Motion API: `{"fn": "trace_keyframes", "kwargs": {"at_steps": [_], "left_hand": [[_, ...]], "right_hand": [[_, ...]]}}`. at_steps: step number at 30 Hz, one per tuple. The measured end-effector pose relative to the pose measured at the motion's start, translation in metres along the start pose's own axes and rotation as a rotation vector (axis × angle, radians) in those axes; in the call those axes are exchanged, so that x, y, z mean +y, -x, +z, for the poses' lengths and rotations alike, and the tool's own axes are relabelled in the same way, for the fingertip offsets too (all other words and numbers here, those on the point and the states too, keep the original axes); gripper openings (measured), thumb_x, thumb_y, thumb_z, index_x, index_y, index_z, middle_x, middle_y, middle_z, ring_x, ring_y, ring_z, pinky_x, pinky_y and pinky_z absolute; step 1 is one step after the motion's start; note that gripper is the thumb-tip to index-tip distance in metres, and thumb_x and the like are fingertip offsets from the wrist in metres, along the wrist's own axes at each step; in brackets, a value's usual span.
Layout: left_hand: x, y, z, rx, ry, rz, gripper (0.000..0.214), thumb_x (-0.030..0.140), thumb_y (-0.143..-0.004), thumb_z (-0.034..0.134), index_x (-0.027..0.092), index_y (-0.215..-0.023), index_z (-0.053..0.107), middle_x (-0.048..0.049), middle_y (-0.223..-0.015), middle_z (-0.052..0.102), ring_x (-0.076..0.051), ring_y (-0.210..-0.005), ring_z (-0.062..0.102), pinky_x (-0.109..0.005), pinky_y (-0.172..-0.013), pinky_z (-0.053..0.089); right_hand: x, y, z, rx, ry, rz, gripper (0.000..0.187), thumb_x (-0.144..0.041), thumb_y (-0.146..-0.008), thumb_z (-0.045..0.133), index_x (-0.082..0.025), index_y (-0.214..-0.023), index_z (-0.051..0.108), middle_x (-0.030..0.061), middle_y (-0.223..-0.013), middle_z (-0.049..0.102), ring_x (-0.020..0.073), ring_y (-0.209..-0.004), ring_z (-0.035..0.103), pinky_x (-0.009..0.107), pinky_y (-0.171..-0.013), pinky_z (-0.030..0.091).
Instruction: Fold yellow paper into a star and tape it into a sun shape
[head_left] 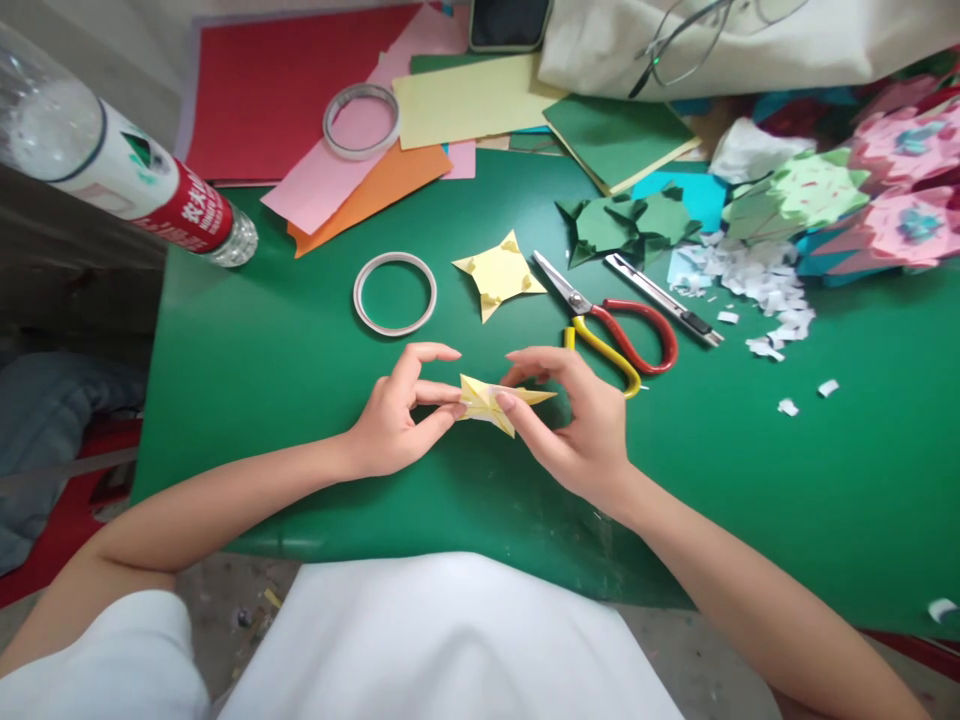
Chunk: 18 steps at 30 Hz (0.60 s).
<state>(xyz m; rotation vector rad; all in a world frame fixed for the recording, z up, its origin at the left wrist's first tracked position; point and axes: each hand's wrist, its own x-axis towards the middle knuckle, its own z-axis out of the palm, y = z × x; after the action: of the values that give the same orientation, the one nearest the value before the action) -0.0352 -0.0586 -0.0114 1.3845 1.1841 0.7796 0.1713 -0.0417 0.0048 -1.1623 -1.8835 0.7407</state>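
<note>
Between my two hands, just above the green table (300, 400), is a folded yellow paper star (487, 404) with pointed corners. My left hand (401, 412) pinches its left corner between thumb and fingers. From the other side my right hand (581, 420) grips it, thumb on the near face and fingers behind. A second yellow paper star (500, 275) lies flat just beyond my hands, its inner flaps curled. Right of that star rest scissors (592, 312) with one red and one yellow handle, partly behind my right hand.
A tape roll (394, 293) lies beyond my left hand; another tape roll (361, 121) sits on coloured paper (270, 90). A utility knife (664, 300), white paper scraps (765, 285), green folded pieces (634, 225) and paper flowers (911, 225) are at right. A bottle (150, 185) stands back left.
</note>
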Motion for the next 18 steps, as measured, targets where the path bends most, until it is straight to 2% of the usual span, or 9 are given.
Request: {"fn": "trace_keyframes", "kwargs": {"at_steps": [3,6,11,15,18], "left_hand": [[0.0008,-0.0003,-0.0012,-0.016,-0.005,0.005,0.041,0.027,-0.087,0.067,0.023,-0.122,0.046,-0.0001,-0.086,0.076,-0.014,-0.073,0.076,-0.019,-0.062,0.057],[0.0027,-0.0025,-0.0007,-0.022,0.079,0.012,0.035,0.024,-0.086,0.066,0.022,-0.116,0.048,-0.0004,-0.091,0.075,-0.013,-0.081,0.075,-0.020,-0.071,0.059],[0.0039,-0.0067,0.0004,0.024,0.150,0.012,0.032,0.021,-0.081,0.072,0.021,-0.105,0.051,0.0018,-0.083,0.072,-0.010,-0.080,0.073,-0.019,-0.079,0.059],[0.0033,-0.0067,-0.0009,0.012,0.117,0.019,0.031,0.020,-0.080,0.072,0.021,-0.104,0.052,0.0022,-0.079,0.070,-0.009,-0.077,0.070,-0.020,-0.077,0.057],[0.0038,-0.0053,-0.0023,-0.014,0.075,0.051,0.030,0.016,-0.080,0.069,0.021,-0.104,0.052,0.0027,-0.076,0.067,-0.009,-0.073,0.067,-0.020,-0.074,0.055]], "right_hand": [[-0.0017,-0.0011,0.0019,-0.055,-0.162,0.097,0.009,-0.019,-0.087,0.065,-0.021,-0.095,0.062,0.0007,-0.087,0.071,0.0106,-0.068,0.065,0.023,-0.058,0.050],[-0.0011,-0.0005,0.0030,-0.059,-0.172,0.102,0.005,-0.018,-0.086,0.065,-0.020,-0.091,0.064,0.0005,-0.086,0.072,0.0102,-0.066,0.066,0.022,-0.057,0.051],[0.0022,0.0005,0.0052,-0.063,-0.151,0.023,0.010,-0.016,-0.086,0.065,-0.021,-0.094,0.064,0.0007,-0.084,0.072,0.0106,-0.069,0.066,0.022,-0.060,0.053],[0.0039,0.0001,0.0070,-0.087,-0.143,-0.059,0.012,-0.013,-0.087,0.062,-0.021,-0.096,0.063,0.0006,-0.080,0.069,0.0116,-0.069,0.066,0.024,-0.061,0.054],[0.0038,0.0007,0.0081,-0.117,-0.141,-0.095,0.014,-0.013,-0.088,0.060,-0.022,-0.099,0.061,0.0013,-0.084,0.070,0.0122,-0.071,0.066,0.025,-0.063,0.055]]}}
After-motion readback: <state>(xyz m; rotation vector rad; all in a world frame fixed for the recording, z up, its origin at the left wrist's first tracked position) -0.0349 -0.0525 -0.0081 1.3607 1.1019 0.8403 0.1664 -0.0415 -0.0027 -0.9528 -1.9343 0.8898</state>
